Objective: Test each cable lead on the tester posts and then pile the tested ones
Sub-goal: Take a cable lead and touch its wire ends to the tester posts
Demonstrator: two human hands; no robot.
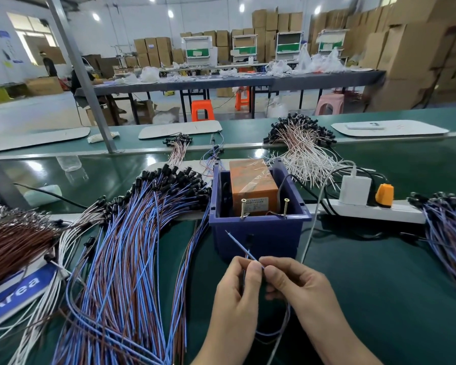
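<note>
Step in hand: readying for test. Blue lead (241, 247) pinched by left hand (237, 293) and right hand (298, 285), near front edge of tabletop (379, 285), just before tester box (258, 233). Next, likely: ends raised onto two screw posts (243, 208)

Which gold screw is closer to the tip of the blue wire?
The left screw, at the blue box's front edge. The blue wire's tip sits just below it; the right screw stands farther away.
</note>
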